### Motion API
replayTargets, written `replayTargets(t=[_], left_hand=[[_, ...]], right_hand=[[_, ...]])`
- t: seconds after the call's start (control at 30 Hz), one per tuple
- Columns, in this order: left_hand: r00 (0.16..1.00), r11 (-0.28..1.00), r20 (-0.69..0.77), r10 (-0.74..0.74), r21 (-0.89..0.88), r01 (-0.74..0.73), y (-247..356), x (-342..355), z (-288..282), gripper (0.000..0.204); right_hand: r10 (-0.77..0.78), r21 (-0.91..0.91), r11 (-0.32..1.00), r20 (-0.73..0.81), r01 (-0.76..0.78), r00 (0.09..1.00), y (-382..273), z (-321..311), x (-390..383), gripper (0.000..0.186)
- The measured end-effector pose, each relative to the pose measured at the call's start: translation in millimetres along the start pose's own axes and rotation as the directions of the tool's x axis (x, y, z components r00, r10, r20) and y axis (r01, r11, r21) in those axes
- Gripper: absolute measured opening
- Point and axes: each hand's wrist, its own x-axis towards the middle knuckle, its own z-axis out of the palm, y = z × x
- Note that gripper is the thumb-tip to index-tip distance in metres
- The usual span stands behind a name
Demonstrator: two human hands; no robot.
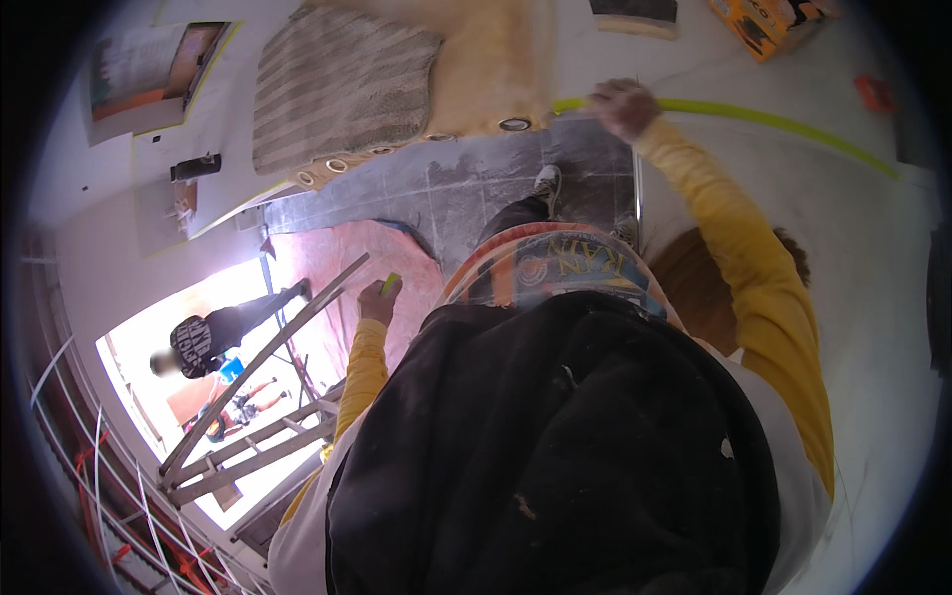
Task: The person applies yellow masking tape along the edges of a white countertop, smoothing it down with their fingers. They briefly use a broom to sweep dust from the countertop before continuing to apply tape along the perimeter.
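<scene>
My left hand point(374, 302), low at the left of my body, is closed on a small lime-green object point(390, 283). My right hand point(623, 107) is raised to the pale wall beside a lime-green tape strip point(764, 118); its fingers look bent but are blurred, and I cannot tell whether they grip anything. Left of that hand is a tan panel point(493, 59) with round metal-rimmed holes point(514, 125) and a striped grey cloth point(342, 84).
Wooden ladders point(253, 461) stand at left beside a bright doorway, where a co-worker point(203, 342) and another person point(253, 402) are. A pink sheet point(352, 253) covers part of the grey tiled floor point(456, 174). An orange box point(754, 25) and red object point(875, 94) are upper right.
</scene>
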Motion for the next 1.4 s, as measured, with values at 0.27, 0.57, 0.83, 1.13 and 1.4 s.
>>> replayTargets(t=[0.27, 0.57, 0.83, 1.13, 1.4], left_hand=[[0.999, 0.970, 0.031, 0.028, -0.241, -0.020, 11.6, 9.5, 17.9, 0.040], [0.796, 0.767, 0.066, 0.602, -0.327, -0.553, 123.8, 118.7, -46.9, 0.034], [0.448, 0.493, 0.209, 0.869, -0.449, -0.746, 149.8, 199.8, -58.3, 0.033], [0.177, 0.253, 0.203, 0.963, -0.459, -0.852, 178.7, 193.4, -82.0, 0.038], [0.421, 0.457, 0.182, 0.889, -0.423, -0.783, 100.1, 144.6, -44.9, 0.043]], right_hand=[[0.302, 0.225, 0.946, -0.355, -0.232, 0.885, -70.3, -6.5, 3.9, 0.047], [0.946, -0.031, 0.165, -0.279, -0.986, 0.167, -170.0, -54.6, -133.8, 0.088], [0.424, -0.175, -0.891, 0.002, -0.418, -0.906, -348.8, -73.5, -358.5, 0.072], [0.611, -0.431, -0.735, -0.085, -0.523, -0.787, -413.7, -86.8, -341.4, 0.057], [0.949, 0.114, -0.307, -0.033, -0.945, -0.312, -449.3, -77.8, -197.1, 0.065]])
